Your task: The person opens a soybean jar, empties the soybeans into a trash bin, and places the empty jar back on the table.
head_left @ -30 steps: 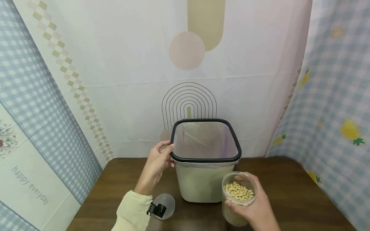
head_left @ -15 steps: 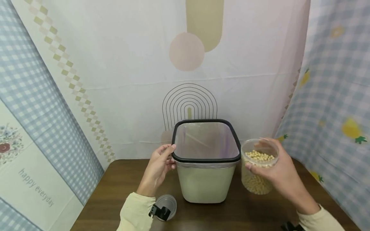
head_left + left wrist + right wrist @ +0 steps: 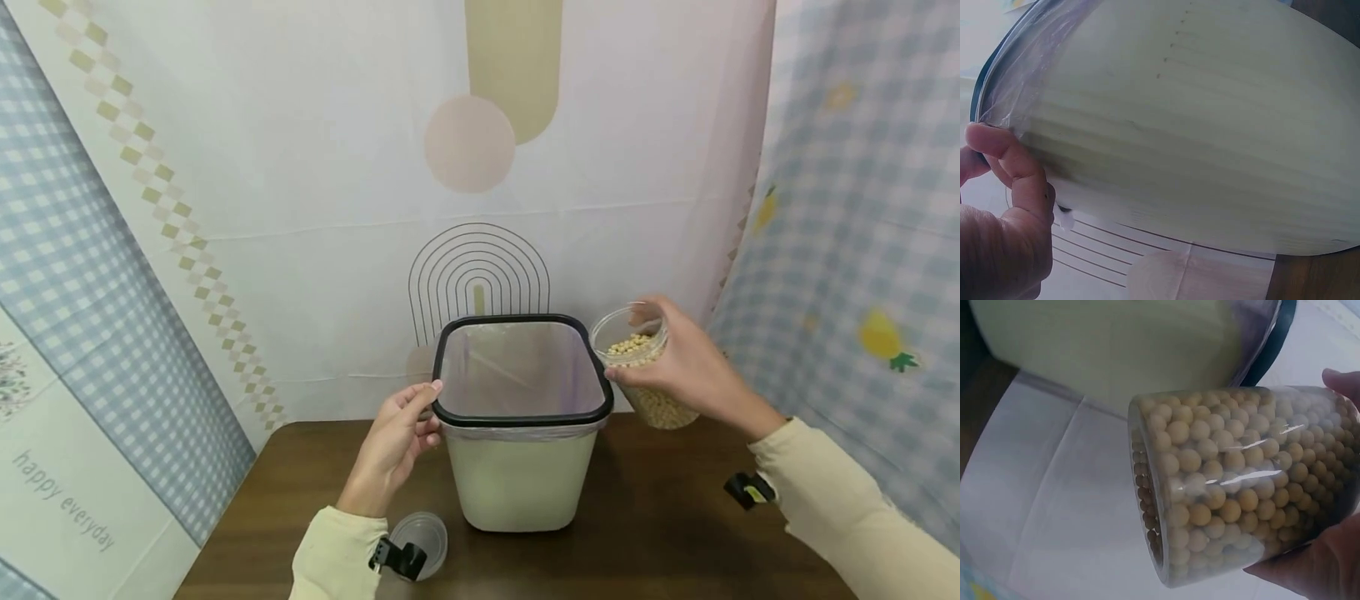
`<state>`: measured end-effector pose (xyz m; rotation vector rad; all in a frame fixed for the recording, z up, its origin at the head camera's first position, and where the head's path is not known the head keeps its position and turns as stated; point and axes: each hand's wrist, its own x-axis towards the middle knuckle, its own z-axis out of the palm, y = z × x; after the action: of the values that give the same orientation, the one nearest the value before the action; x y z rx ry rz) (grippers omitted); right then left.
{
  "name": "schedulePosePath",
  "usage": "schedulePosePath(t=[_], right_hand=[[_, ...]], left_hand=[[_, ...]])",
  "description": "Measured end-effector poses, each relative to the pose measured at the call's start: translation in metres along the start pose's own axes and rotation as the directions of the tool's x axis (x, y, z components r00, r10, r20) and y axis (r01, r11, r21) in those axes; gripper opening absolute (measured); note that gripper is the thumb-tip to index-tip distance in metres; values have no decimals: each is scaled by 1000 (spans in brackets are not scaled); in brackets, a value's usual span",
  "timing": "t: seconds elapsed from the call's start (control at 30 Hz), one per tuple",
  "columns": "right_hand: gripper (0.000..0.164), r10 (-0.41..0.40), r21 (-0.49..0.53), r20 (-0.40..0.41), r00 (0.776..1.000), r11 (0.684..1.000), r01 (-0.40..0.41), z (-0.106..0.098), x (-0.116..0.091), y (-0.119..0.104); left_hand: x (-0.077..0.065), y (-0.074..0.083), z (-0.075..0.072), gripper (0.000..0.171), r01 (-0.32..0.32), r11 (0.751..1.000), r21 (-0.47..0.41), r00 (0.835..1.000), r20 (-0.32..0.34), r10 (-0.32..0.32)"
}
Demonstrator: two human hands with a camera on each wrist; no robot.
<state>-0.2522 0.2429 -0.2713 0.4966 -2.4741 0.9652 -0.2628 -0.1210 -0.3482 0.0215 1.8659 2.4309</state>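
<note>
A pale green trash bin (image 3: pixel 525 483) with a black rim and a clear liner stands on the table. My left hand (image 3: pixel 397 437) pinches the left side of its rim, thumb on top and fingers beneath; the left wrist view shows the fingertips at the liner's edge. In my right hand (image 3: pixel 686 362) is a clear plastic jar (image 3: pixel 1241 481), lidless and largely filled with round pale-yellow balls that look like soybeans. The jar is tilted, its mouth leaning left over the bin's right rim. A clear round lid (image 3: pixel 423 542) lies on the table beside my left sleeve.
The dark wooden table (image 3: pixel 675 500) has rounded far corners. Behind it hangs a white patterned cloth (image 3: pixel 315 308), close to the bin's back. Blue checked cloths (image 3: pixel 840 275) hang at both sides.
My right hand has raised the jar from low in front of the bin, swung it out right, then tilted it toward the rim. My left hand has stayed at the bin's rim.
</note>
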Motion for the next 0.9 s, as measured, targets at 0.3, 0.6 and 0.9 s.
schedulePosePath(t=[0.3, 0.6, 0.9], right_hand=[[94, -40, -65, 149, 988, 997, 50, -2, 35, 4], [93, -107, -211, 245, 964, 964, 161, 4, 69, -6], [94, -61, -346, 277, 959, 925, 159, 8, 71, -8]], left_hand=[[5, -4, 5, 21, -8, 1000, -14, 1000, 12, 9], [7, -5, 3, 24, -16, 1000, -12, 1000, 7, 16], [11, -6, 10, 29, -13, 1000, -8, 999, 33, 13]])
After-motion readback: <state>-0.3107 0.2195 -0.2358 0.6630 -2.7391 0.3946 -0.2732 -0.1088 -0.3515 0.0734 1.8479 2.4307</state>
